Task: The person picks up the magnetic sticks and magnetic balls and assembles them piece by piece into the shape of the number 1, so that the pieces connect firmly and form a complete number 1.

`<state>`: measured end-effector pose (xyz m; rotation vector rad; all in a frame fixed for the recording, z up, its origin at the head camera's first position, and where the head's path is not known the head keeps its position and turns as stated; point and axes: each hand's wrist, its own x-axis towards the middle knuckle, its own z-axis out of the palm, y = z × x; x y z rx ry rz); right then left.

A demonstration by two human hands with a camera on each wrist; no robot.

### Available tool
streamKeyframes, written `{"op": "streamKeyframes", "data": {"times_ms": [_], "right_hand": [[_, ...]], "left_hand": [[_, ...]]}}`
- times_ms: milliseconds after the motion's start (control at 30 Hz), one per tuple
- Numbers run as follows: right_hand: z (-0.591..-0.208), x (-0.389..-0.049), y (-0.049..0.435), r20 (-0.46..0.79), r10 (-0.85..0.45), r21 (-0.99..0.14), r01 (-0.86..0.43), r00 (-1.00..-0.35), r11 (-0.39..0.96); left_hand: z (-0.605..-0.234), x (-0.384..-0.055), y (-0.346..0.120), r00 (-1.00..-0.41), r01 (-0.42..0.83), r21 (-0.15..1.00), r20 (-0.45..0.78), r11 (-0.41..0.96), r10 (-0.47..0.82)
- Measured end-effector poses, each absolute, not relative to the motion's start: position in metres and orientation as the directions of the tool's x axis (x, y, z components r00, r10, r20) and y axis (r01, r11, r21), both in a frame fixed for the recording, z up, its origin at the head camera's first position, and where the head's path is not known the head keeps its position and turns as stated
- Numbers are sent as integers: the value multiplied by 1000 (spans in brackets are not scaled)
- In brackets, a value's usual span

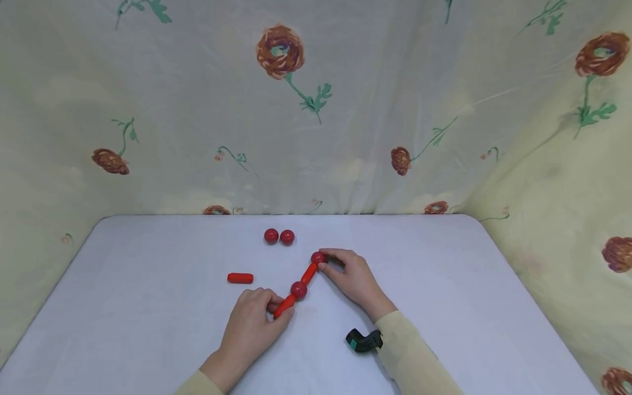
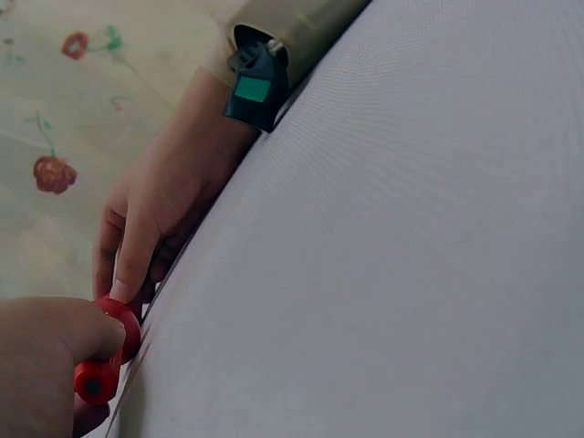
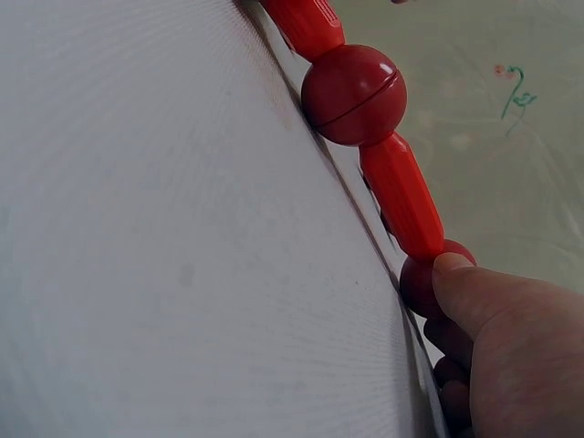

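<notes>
A chain of two red rods and two dark red balls runs diagonally between my hands. My left hand (image 1: 254, 321) pinches the near rod (image 1: 285, 305) between thumb and fingers. That rod joins the middle ball (image 1: 298, 289), from which the second rod (image 3: 401, 196) leads to the far ball (image 1: 317, 258). Thumb and fingers of my right hand (image 1: 353, 277) pinch this far ball. In the left wrist view, the near rod's free end (image 2: 94, 383) shows a dark round face. A seam crosses the middle ball in the right wrist view.
Two loose red balls (image 1: 271, 236) sit side by side toward the back of the white table (image 1: 148, 307). A single loose red rod (image 1: 240, 278) lies left of the chain. A black wrist device (image 1: 364, 340) sticks out from the right sleeve. Flowered cloth hangs behind the table.
</notes>
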<state>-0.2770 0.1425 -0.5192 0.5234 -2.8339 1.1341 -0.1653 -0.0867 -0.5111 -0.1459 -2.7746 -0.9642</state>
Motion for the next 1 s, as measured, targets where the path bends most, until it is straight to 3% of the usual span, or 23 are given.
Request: {"op": "streamKeyframes", "data": {"times_ms": [1000], "right_hand": [[-520, -274, 145, 234, -286, -664, -368, -929, 651]], "left_hand": [[-513, -165, -86, -973, 151, 586, 229, 796, 16]]}}
